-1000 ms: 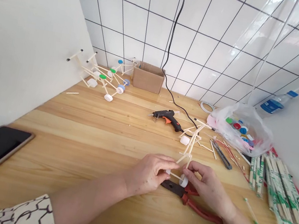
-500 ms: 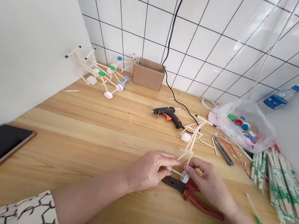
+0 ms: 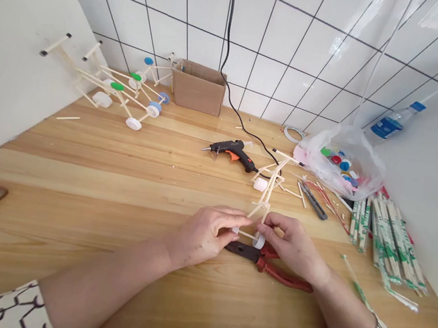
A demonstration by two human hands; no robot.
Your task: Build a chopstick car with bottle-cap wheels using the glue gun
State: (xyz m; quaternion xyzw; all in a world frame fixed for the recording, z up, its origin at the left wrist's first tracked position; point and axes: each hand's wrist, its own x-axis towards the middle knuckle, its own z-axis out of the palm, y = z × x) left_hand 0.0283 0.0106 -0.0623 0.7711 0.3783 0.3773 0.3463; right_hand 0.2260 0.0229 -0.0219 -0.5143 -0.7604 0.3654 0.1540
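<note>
A small three-wheeled model tricycle (image 3: 270, 188) made of thin wooden sticks stands in front of me, its black-tipped handlebar pointing away. My left hand (image 3: 203, 235) has thumb and fingers closed at the white bottle cap wheel (image 3: 235, 230) on the near axle's left end. My right hand (image 3: 294, 247) pinches the frame stick just above the right bottle cap wheel (image 3: 258, 242). The fingers partly hide both grips. Red-handled pliers (image 3: 284, 278) lie on the table under the near axle. Another white cap wheel (image 3: 260, 184) shows farther forward on the model.
A black glue gun (image 3: 233, 152) with its cord lies beyond my hands. Finished stick models (image 3: 116, 86) and a cardboard box (image 3: 198, 89) stand at the back left. Rightward are a utility knife (image 3: 314, 200), a bag of bottle caps (image 3: 339, 162), wrapped chopsticks (image 3: 396, 244) and a bottle (image 3: 391, 125).
My view has shifted, so the whole scene sits farther left and slightly higher. Both hands keep nearly the same hold on the tricycle.
</note>
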